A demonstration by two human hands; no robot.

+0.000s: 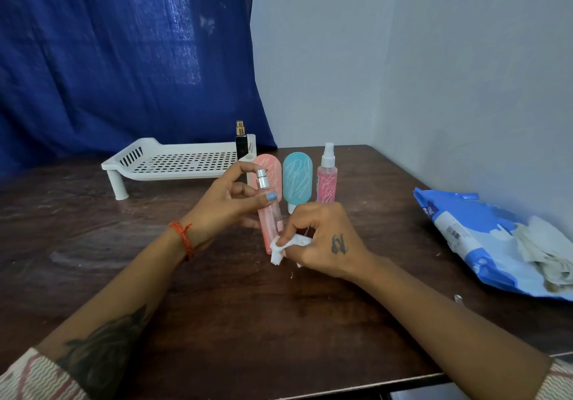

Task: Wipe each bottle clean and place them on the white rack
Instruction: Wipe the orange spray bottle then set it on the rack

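My left hand (231, 202) grips a slim pink spray bottle (270, 218) with a silver nozzle, held tilted above the table. My right hand (322, 240) pinches a small white wipe (286, 246) against the bottle's lower end. Behind them stand a pink tube bottle (273, 168), a teal tube bottle (297, 179) and a pink spray bottle with a white cap (327, 179), all scribbled with white marks. The white rack (173, 164) sits at the back left, with a black bottle with a gold nozzle (241, 142) standing on its right end.
A blue and white wipes pack (477, 238) lies at the right with crumpled used wipes (545, 250) on it. The dark wooden table (217, 306) ends close to me. A blue curtain (124, 58) and a grey wall stand behind.
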